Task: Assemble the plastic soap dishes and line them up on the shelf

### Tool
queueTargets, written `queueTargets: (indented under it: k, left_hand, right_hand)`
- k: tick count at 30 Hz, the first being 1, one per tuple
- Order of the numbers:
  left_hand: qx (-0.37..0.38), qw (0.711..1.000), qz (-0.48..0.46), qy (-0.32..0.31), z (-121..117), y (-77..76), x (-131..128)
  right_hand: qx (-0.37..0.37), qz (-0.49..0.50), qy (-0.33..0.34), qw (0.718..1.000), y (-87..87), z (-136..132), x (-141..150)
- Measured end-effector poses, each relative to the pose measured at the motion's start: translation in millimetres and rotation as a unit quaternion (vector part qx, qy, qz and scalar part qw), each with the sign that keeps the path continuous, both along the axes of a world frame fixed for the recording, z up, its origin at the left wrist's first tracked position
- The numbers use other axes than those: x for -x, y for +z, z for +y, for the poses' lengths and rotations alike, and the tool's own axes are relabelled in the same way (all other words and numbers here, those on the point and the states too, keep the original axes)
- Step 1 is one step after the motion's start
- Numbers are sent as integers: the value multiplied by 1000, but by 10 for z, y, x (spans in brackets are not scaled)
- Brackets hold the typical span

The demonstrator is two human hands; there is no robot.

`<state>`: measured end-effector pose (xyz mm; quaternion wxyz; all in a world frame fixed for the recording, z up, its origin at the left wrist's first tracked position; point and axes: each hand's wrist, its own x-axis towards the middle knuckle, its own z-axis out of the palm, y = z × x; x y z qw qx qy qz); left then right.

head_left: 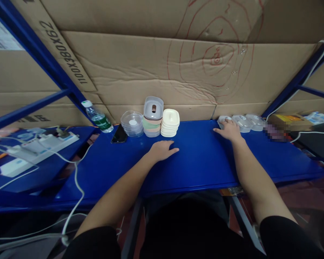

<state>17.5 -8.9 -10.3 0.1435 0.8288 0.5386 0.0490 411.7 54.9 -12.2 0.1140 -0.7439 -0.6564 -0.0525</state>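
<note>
My left hand (pixel 163 150) rests on the blue table with its fingers apart, holding nothing. Just beyond it stand a stack of cream lids (pixel 170 124), a stack of coloured boxes (pixel 152 118) in grey, green and pink, and a stack of clear plastic lids or bowls (pixel 132 124). My right hand (pixel 229 130) reaches over the leftmost of the clear lidded containers at the back right, its thumb stretched out to the side. Its fingertips lie on or just above that container (pixel 220 121). Two more clear containers, one in the middle (pixel 243 124) and one farther right (pixel 255 123), stand beside it.
A water bottle (pixel 98 118) leans at the back left near a dark phone (pixel 119 134). White power strips (pixel 39 153) with cables lie on the left. A cardboard box (pixel 288 122) sits at the right. Cardboard (pixel 140 68) walls the back, between blue frame posts.
</note>
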Motion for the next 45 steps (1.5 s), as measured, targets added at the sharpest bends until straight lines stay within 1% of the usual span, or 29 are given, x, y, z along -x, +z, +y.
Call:
queueTargets:
  k: [22,27,32,35,39,42,45]
  left_hand:
    - [-2,1000,2,-25,7,11,18]
    - [-8,999,-24,-41,36,38,65]
    - [-16,997,-54,-56,47,31,76]
    - [-56,994,-88,-36,39,21,52]
    - [-131,983,-127,31,74,45,20]
    - [-141,979,-129,66,149,86,-1]
    - [-135,980,-119,84,227,108,-24]
  right_hand:
    - [-8,8,1,1000,-28,9,8]
    - [-7,6,6,1000,-38,18,-7]
    - [-8,1,4,1000,-41,3,18]
    - [-4,0,5,1000,-33,-12,48]
    - [8,1,2,1000,-24,-11,63]
    - [11,3,0,1000,-25,-5,73]
    - [12,3,2,1000,-29,-7,99]
